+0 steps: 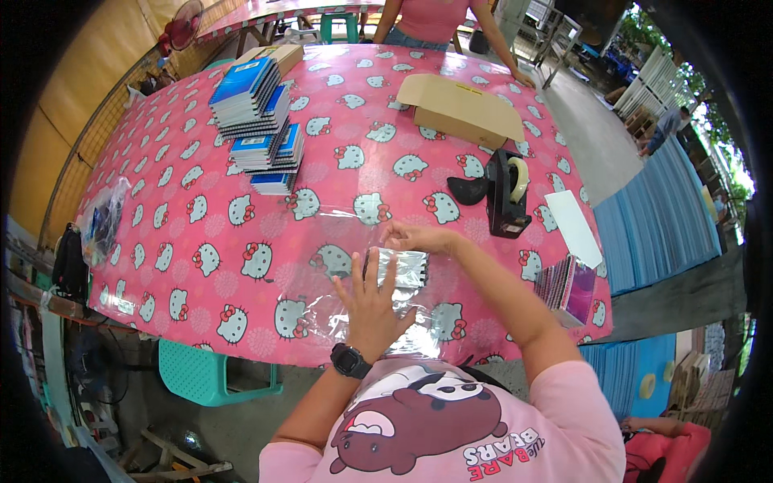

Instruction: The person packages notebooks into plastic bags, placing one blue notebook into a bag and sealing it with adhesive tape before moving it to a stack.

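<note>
In front of me, a clear plastic sheet lies loosely over the table. Shiny, silvery spiral-bound notebooks sit on or under its right part; glare and my hands hide much of them. My left hand, a dark watch on its wrist, rests flat on the plastic and the notebooks' left edge, fingers spread. Just beyond the notebooks, my right hand reaches across with fingers curled in a pinch at the plastic's far edge.
Blue spiral notebooks are stacked at the far left. To the right stand a black tape dispenser, an open cardboard box, a white strip and purple notebooks. A person stands across the table.
</note>
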{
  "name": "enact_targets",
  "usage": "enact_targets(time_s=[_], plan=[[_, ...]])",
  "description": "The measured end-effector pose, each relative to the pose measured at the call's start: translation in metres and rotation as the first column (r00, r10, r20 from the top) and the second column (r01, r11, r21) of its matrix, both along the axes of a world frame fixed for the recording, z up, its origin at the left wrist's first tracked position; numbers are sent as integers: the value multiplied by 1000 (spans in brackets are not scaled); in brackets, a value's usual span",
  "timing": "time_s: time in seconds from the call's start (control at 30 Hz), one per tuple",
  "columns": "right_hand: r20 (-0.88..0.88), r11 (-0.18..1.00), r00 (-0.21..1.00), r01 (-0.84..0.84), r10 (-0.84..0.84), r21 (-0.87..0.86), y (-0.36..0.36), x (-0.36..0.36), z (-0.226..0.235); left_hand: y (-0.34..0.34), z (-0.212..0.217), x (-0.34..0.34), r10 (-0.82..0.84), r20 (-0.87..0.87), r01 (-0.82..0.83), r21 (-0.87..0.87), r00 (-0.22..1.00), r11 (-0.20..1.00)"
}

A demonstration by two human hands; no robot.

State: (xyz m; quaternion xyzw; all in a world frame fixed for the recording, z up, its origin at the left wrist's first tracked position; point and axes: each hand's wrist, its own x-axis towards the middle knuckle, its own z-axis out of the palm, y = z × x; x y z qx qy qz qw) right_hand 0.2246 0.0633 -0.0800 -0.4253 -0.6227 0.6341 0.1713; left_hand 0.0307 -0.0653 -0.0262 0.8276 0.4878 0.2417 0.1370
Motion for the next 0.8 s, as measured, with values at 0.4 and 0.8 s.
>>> enact_targets(time_s=[0.4,0.8], plan=[[183,669,703,515,-687,537,-87,52,-7,62,38,5,-400,-278,397,-68,874,915],[-563,739,544,645,-622,-193,-130,-2,47,47,-34,-25,119,880,554,-390,460,736]])
